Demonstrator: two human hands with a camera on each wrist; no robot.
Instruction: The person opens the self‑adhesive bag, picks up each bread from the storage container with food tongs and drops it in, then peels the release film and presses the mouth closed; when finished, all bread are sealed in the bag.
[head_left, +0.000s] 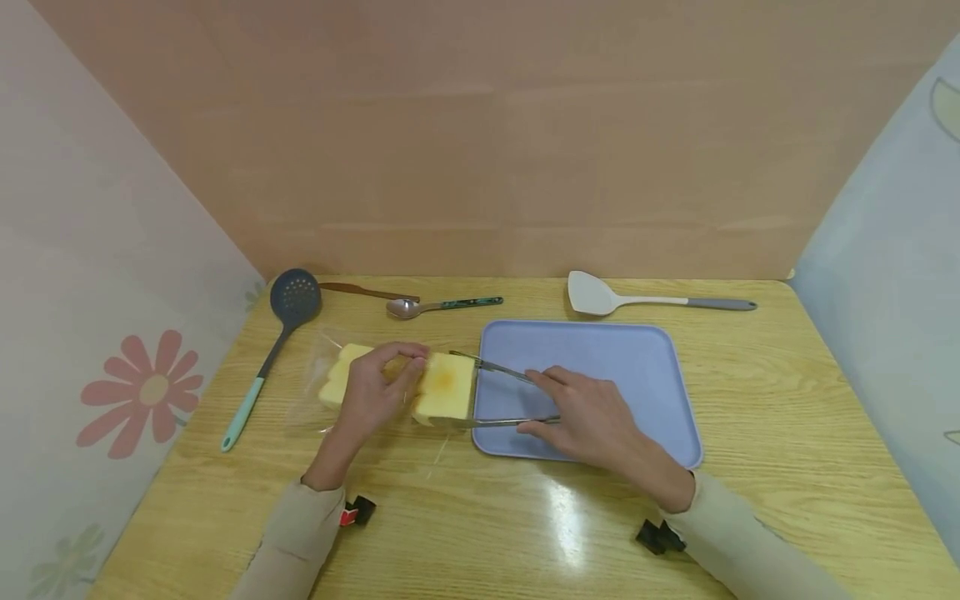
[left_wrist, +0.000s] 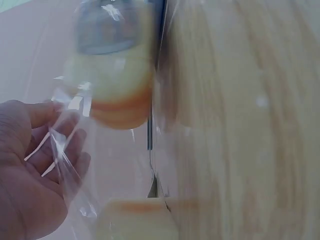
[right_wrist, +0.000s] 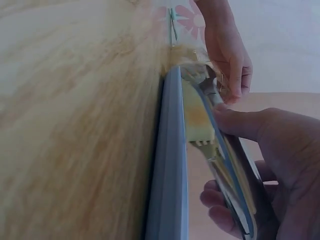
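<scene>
My left hand [head_left: 372, 392] pinches the edge of a clear plastic bag [left_wrist: 61, 145], which also shows in the left wrist view. Pale yellow bread [head_left: 341, 379] lies inside the bag, partly behind that hand. With my right hand [head_left: 592, 417] I hold metal tongs [head_left: 506, 422], their arms spread to either side of a thick bread piece [head_left: 447, 385] with a browned patch. This piece is at the bag's mouth, beside the tray's left edge. In the right wrist view, the fork-like tip of one tong arm [right_wrist: 205, 147] lies against the bread.
A blue-lavender tray [head_left: 585, 342] lies under the right hand and tongs. Along the back are a brown knife [head_left: 367, 291], a spoon [head_left: 405, 309] and a white turner [head_left: 591, 294] with a grey handle. A slotted skimmer [head_left: 295, 296] lies at the left.
</scene>
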